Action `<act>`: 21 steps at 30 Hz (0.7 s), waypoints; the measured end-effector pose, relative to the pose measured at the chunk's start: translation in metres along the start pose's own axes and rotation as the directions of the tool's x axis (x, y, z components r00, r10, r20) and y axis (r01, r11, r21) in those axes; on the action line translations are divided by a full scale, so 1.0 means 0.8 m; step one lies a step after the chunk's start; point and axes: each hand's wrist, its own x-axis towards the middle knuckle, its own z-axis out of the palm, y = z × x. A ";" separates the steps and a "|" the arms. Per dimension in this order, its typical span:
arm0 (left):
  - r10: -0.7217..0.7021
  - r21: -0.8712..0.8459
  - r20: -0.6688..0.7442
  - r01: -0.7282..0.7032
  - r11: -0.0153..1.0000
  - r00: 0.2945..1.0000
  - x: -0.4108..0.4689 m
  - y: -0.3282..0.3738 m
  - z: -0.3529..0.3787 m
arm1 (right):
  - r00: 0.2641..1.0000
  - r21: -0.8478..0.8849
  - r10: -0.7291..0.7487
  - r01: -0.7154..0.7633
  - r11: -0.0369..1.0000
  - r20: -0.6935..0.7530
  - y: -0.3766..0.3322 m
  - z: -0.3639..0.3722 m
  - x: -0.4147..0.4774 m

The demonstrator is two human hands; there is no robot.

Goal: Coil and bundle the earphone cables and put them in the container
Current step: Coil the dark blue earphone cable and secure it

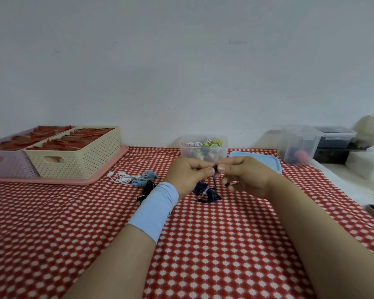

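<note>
Though well under way, not finished. Stowed in the clear container (204,147): several coiled bundles, white and yellow-green, visible through its wall and at its rim. Just in front of the container, left hand (187,171) and right hand (244,175) raised together, each grip pinching thumb to forefinger on one end of the dark blue earphone cable (205,190). Rest of that cable hanging to a loose heap on the table (203,244), nearer than the container. Judged barely started on coiling. Waiting left of and nearer than the container: white cable (122,177), light blue cable (144,179), black cable (147,188), loose and touching. Lying flat just right of the container: blue lid (257,160). Left to do, by this reckoning: four cables to wind, tie and drop in.
</note>
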 end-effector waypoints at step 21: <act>-0.029 -0.015 0.000 0.029 0.999 1.000 0.001 -0.003 -0.008 | 0.999 0.037 -0.034 0.035 0.999 -0.034 0.002 0.005 0.003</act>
